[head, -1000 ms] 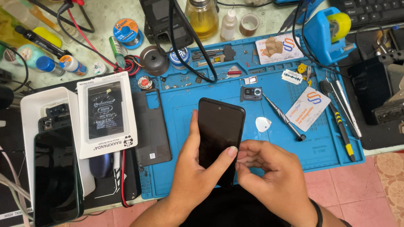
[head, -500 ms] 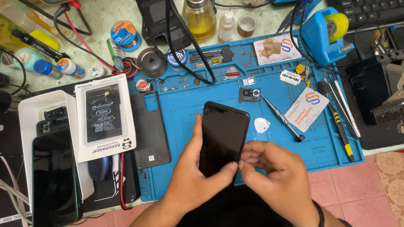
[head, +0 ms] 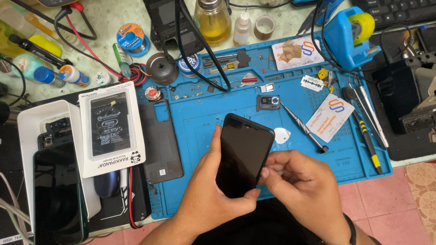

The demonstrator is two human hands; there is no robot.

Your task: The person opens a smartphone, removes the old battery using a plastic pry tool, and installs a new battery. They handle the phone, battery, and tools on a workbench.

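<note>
Head view: phone (head: 243,154) over blue mat (head: 218,113); pick (head: 282,135), screwdriver (head: 302,127) beside.

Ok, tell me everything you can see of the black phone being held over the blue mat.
The black rectangular smartphone has rounded corners and a glossy dark screen that faces up and is switched off. It is tilted slightly clockwise above the blue silicone work mat. The left hand cradles it, thumb along the left edge and fingertips at its lower right. The right hand pinches at the lower right edge. No cracks are visible; its back is hidden.
</note>
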